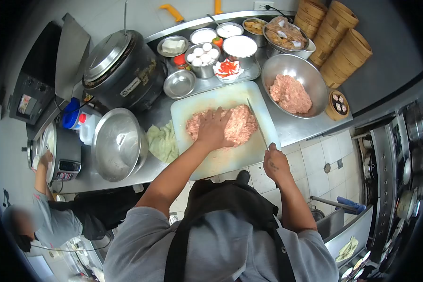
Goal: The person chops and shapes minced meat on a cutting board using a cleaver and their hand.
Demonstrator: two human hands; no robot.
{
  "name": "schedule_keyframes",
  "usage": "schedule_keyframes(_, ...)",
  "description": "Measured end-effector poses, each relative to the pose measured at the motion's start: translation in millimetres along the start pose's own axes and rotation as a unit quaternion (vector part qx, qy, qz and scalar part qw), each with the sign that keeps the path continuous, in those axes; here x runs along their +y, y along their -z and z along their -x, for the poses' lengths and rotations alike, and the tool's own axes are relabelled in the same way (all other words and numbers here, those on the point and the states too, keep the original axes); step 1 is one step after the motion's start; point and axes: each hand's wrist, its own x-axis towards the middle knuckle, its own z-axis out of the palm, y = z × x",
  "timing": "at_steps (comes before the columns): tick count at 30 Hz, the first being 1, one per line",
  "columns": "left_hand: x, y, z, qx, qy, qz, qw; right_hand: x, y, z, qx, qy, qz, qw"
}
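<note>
Pink minced meat (242, 123) lies in a flat heap on a pale cutting board (207, 164). My left hand (214, 128) rests on the heap with its fingers spread over the meat. In my right hand (276, 164), the fingers are wrapped round the handle of a knife (257, 121). The long blade points away from me, along the right side of the heap. Beyond the board's right edge stands a large steel bowl (316, 77), holding more minced meat (290, 94).
Left of the board are a crumpled green cloth (162, 142), a steel bowl (119, 144) and a large dark cooker (127, 70). Behind it stand a bowl of eggs (203, 56) and several ingredient bowls. Bamboo steamers (345, 56) stack at the back right. Another person (61, 218) works at far left.
</note>
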Motion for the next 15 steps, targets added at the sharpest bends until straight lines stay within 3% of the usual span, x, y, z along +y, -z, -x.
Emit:
schedule_keyframes(3,-20.9,4.1,-15.6,-0.011,-0.023,0.057,0.998,-4.8,-0.2,-0.7,-0.006,-0.008,0.014,1.0)
schedule_keyframes(6,-62.2,8.9,-31.5,-0.059,0.013,0.342,0.938,1.4,1.8,-4.0,-0.002,-0.009,0.03,1.0)
schedule_keyframes(9,-97.1,6.9,-39.2,-0.084,0.078,0.284,0.952,5.1,7.8,-1.0,0.005,-0.008,0.031,0.999)
schedule_keyframes(12,-118.6,-36.8,-25.9,-0.007,0.003,0.406,0.914,11.0,13.5,-1.9,0.02,-0.009,0.031,0.999)
schedule_keyframes(15,-88.5,-33.6,12.7,0.088,0.017,0.281,0.956,22.3,1.0,-3.8,0.04,0.001,0.011,0.999)
